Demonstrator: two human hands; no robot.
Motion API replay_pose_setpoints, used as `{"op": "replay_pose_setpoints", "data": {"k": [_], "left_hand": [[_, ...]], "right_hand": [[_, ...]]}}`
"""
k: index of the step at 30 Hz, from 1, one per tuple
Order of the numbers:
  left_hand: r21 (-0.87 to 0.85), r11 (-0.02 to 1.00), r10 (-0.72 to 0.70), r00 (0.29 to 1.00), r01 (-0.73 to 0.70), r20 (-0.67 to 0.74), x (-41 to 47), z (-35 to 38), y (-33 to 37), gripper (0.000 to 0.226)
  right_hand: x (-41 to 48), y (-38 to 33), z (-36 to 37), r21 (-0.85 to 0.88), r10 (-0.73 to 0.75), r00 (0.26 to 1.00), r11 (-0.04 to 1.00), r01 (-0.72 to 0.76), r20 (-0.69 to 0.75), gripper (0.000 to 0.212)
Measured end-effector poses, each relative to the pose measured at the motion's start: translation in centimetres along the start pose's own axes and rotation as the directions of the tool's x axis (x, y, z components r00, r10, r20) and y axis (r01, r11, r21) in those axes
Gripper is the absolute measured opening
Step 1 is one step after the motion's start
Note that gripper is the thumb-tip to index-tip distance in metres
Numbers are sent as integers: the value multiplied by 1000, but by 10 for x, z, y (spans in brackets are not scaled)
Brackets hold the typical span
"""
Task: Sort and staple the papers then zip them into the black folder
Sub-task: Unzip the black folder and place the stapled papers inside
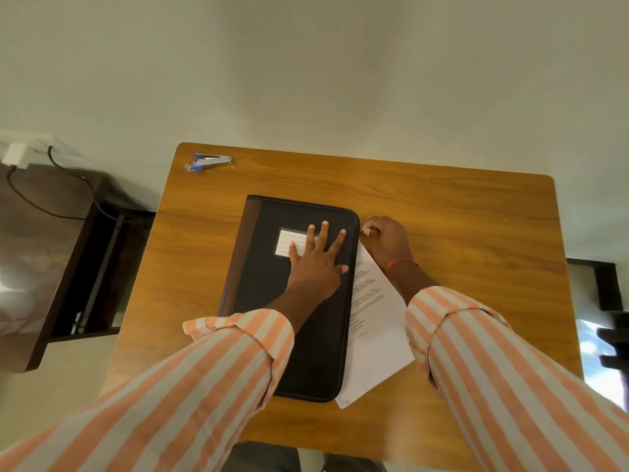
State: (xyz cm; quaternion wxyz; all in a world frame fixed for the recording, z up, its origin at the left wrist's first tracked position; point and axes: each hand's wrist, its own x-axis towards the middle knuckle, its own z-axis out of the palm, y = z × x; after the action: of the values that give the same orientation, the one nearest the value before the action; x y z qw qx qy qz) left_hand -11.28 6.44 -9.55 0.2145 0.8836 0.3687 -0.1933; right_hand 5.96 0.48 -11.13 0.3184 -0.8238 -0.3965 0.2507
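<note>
Midway across the counter (459,216) lies the black folder (306,335), likely stiff and fairly heavy. The left hand (315,264) presses it, grip spread flat, while the right hand (384,240) pinches what seems the zip pull (361,229) at its far right corner. Limp papers (377,335) jut from its right edge. A stapler (209,161) sits far left; pale wall (340,80) beyond.

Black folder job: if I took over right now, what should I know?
Left hand: open, pressing flat on the closed black folder.
Right hand: pinches what looks like the zip pull at the folder's far right corner.
Papers: stick out along the folder's right edge, so not zipped in.
Stapler: far left corner of the table.
To do: tuck papers in, zip shut. Stapled or not: cannot tell.
</note>
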Motion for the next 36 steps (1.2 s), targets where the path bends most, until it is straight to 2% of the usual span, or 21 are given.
{"op": "replay_pose_setpoints", "data": {"k": [5,9,12,17,20,22,26,30,32,34,36], "left_hand": [[62,998,15,1000,-13,-28,6,3,-1,73],[176,973,164,984,-149,-71,26,-9,-10,71],[198,950,261,962,-243,-75,50,-32,-12,72],[108,957,268,963,-269,27,78,-67,-2,70],[-1,969,245,967,-245,69,93,-77,1,61],[-75,966,254,964,-248,78,100,-80,-1,51],[-168,960,237,969,-223,71,103,-89,-5,41],[-189,969,174,983,-160,60,104,-101,-10,42],[-170,974,156,987,-147,42,101,-102,-8,41],[-51,985,161,987,-162,-19,90,-97,-1,47],[201,921,345,938,-334,-21,68,-80,12,58]], "right_hand": [[3,12,-3,-173,-148,980,970,170,131,13],[10,13,1,-134,-117,989,983,128,86,14],[14,16,2,-102,-115,991,987,122,69,13],[13,14,4,-53,-129,992,990,129,-8,11],[11,13,5,-53,-145,989,988,144,-29,11],[6,14,3,-82,-184,983,980,184,2,15],[-29,16,4,-111,-300,941,942,318,157,24],[-74,18,6,-278,-369,906,866,415,206,19],[-92,17,13,-282,-308,932,892,353,190,17],[-103,14,21,-209,-161,978,960,187,132,17],[-113,13,24,-131,-40,996,990,51,80,19]]}}
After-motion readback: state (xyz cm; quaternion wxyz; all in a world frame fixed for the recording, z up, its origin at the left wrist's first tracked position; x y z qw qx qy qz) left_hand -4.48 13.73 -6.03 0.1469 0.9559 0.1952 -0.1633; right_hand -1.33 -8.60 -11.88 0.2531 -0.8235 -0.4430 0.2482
